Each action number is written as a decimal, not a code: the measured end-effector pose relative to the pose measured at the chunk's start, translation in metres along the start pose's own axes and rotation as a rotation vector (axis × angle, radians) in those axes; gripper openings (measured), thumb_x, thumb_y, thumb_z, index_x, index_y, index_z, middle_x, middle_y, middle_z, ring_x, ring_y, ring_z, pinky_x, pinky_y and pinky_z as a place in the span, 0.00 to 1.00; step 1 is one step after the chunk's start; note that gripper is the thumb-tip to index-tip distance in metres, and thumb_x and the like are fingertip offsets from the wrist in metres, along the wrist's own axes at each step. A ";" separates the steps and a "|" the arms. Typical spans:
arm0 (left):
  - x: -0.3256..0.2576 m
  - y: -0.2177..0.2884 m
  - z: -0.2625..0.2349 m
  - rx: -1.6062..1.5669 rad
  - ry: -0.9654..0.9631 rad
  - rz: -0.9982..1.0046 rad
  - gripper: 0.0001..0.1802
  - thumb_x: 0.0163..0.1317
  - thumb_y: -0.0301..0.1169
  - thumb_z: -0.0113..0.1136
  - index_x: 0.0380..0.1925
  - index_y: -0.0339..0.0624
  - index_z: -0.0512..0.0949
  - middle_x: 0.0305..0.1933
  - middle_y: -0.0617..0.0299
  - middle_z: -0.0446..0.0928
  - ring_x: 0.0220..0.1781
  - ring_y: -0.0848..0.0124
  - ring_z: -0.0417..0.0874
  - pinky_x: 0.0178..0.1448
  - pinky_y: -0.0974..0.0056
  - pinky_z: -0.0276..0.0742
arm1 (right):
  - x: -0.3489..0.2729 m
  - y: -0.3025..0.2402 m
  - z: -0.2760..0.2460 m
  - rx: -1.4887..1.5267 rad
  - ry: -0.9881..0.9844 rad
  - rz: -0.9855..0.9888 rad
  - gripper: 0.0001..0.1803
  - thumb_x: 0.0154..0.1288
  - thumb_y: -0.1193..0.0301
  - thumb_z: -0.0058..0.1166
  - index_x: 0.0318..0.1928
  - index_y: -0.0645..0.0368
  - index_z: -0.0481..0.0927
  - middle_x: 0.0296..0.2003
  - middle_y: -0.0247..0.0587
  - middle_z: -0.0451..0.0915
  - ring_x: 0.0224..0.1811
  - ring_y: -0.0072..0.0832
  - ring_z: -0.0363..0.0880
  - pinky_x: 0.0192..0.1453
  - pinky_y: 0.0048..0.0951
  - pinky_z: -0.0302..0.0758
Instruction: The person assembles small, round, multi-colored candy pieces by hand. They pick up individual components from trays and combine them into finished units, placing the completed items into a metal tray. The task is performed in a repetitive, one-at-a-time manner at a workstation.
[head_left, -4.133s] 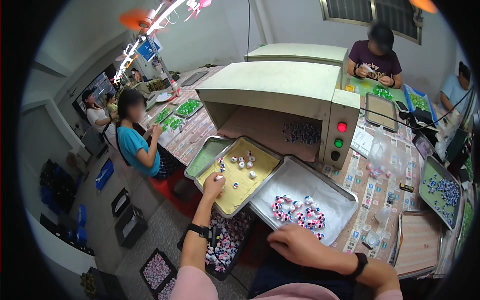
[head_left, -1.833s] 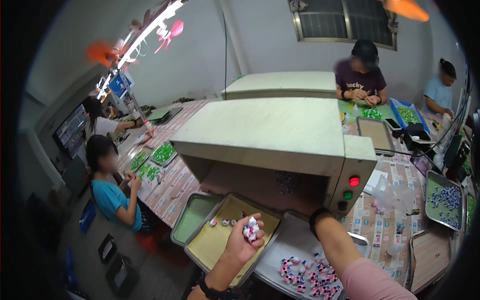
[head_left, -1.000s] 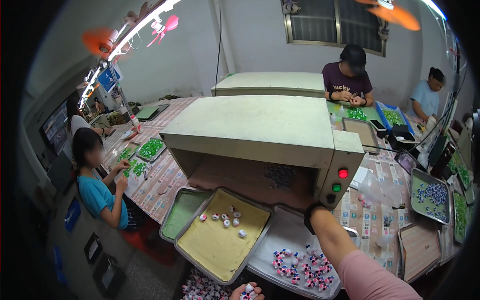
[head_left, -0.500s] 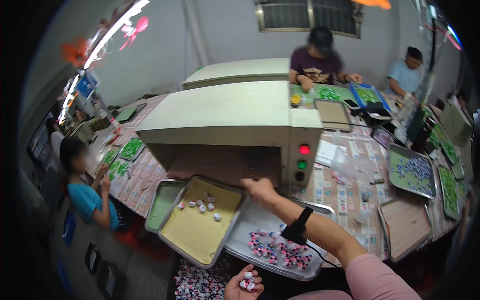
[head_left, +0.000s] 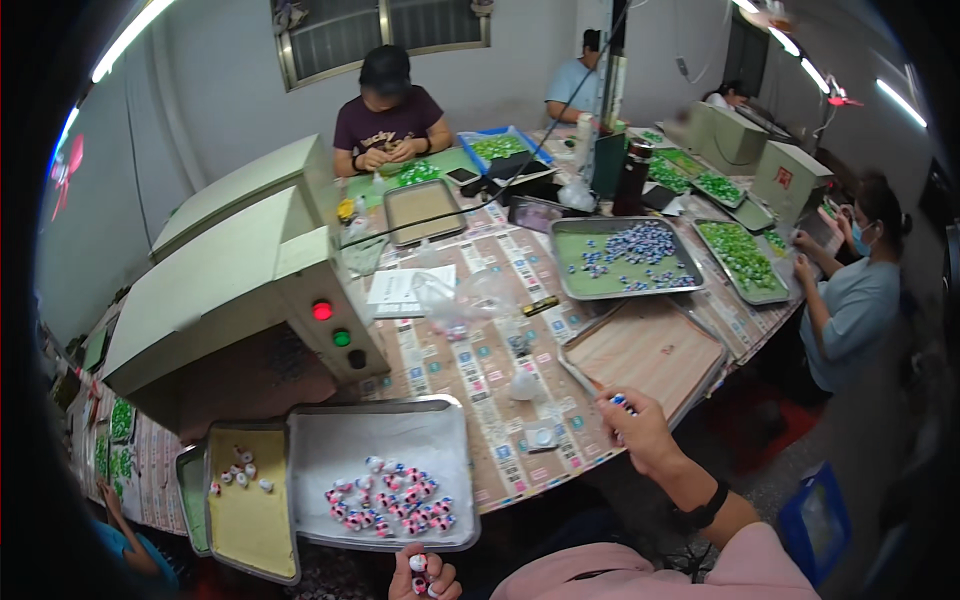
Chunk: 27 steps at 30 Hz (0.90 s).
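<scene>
My left hand is at the bottom edge, just below a metal tray, with its fingers closed on a few small white and pink pieces. That tray holds a cluster of pink, white and blue pieces. Left of it lies a yellow-lined tray with several white pieces. My right hand reaches over the table edge and pinches a small blue and white piece at the near corner of a wood-lined tray.
A beige box machine with a red and a green lamp stands at the left. Trays of blue pieces and green pieces lie farther back. People sit at the far side and at the right. A blue bin stands on the floor.
The view has swung to the right. My right hand moved from the metal tray rightward to the wood-lined tray's corner. My left hand stays low with pieces in it.
</scene>
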<state>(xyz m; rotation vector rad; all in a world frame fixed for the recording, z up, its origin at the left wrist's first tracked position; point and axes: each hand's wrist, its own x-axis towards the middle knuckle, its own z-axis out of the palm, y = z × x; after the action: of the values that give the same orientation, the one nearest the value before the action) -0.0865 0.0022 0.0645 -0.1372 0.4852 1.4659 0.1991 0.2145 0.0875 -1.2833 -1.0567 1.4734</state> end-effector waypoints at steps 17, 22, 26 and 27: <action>0.054 -0.064 0.028 0.317 -0.001 -0.217 0.21 0.71 0.41 0.50 0.56 0.39 0.71 0.41 0.62 0.75 0.26 0.78 0.68 0.29 0.72 0.67 | 0.071 0.058 -0.108 -0.847 0.199 -0.566 0.12 0.58 0.70 0.60 0.43 0.55 0.84 0.35 0.39 0.81 0.42 0.36 0.75 0.45 0.36 0.72; 0.076 -0.070 0.045 0.321 -0.028 -0.239 0.18 0.70 0.37 0.52 0.55 0.41 0.73 0.38 0.55 0.75 0.30 0.70 0.70 0.31 0.67 0.66 | 0.068 0.043 -0.125 -0.570 0.112 -0.478 0.12 0.61 0.75 0.57 0.46 0.58 0.83 0.36 0.35 0.81 0.43 0.27 0.75 0.47 0.27 0.72; 0.094 -0.078 0.046 0.297 -0.066 -0.264 0.20 0.70 0.38 0.53 0.59 0.44 0.72 0.40 0.55 0.74 0.31 0.70 0.70 0.33 0.65 0.65 | 0.052 0.040 -0.117 -0.009 0.011 -0.148 0.14 0.63 0.77 0.56 0.50 0.64 0.80 0.39 0.34 0.79 0.42 0.17 0.73 0.47 0.19 0.71; 0.099 -0.080 0.049 0.311 -0.055 -0.272 0.21 0.70 0.38 0.53 0.59 0.44 0.71 0.40 0.55 0.74 0.31 0.70 0.70 0.33 0.66 0.65 | 0.047 0.038 -0.113 0.066 -0.014 -0.136 0.15 0.63 0.77 0.56 0.51 0.65 0.79 0.40 0.35 0.79 0.41 0.16 0.73 0.46 0.18 0.71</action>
<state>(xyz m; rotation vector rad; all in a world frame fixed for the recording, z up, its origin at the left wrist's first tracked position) 0.0053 0.1026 0.0533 0.0813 0.6182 1.1113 0.3043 0.2563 0.0280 -1.1343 -1.0744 1.4042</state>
